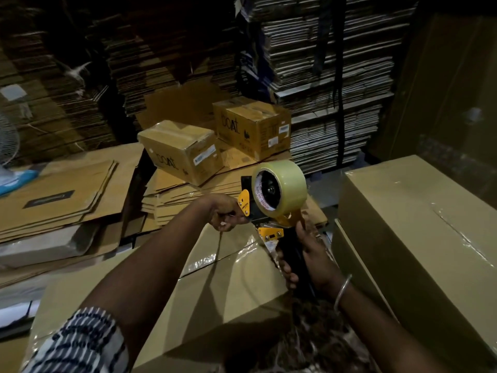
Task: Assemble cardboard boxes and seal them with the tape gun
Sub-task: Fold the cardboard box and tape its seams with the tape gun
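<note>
Tape gun point(277, 208) above taped box point(188, 286); right hand point(309, 257) grips handle, left hand point(224, 214) pinches front end, arm outstretched.

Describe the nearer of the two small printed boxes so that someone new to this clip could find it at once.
Start at the tall stacks of flattened cardboard along the back wall. On the lower pile of flat sheets before them sit two small boxes printed "boat". The nearer box is the left one, tipped askew; the far box sits square.
</note>
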`<state>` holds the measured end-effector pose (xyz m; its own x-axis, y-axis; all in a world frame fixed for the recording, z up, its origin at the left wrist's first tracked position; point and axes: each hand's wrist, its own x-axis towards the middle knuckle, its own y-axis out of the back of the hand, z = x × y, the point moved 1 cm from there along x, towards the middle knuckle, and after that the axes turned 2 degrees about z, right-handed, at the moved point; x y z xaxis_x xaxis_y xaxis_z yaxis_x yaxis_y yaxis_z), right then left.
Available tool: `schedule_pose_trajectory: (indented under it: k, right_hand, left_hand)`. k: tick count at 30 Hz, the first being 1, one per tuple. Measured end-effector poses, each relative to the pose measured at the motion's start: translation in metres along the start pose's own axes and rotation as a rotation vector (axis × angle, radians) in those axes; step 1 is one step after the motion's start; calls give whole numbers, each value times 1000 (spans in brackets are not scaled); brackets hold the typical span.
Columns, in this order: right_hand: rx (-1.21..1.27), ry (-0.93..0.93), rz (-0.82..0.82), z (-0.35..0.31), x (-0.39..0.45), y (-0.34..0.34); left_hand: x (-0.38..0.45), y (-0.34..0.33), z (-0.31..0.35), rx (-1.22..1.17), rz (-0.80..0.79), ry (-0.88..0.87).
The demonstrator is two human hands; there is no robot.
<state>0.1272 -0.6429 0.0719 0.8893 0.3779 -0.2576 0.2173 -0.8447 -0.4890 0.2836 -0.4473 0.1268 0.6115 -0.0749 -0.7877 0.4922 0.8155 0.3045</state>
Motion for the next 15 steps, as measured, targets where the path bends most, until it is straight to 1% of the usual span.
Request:
schedule_pose_trajectory:
  k: [3, 6, 8, 11, 15]
  right_hand:
    - [-41, -26, 46, 2, -3, -5]
    - [-39, -30, 82, 8, -2, -8]
    - [-53, -33, 115, 10, -1, -9]
    - [-78, -48, 159, 11, -2, -9]
    - [-97, -42, 240, 17, -2, -14]
  left_hand:
    - [4, -2, 2, 44, 115, -66]
    - [5, -3, 4, 186, 148, -111]
    - [5, -4, 7, 239, 158, -141]
    - [12, 1, 14, 230, 249, -223]
    - [28, 4, 21, 229, 330, -215]
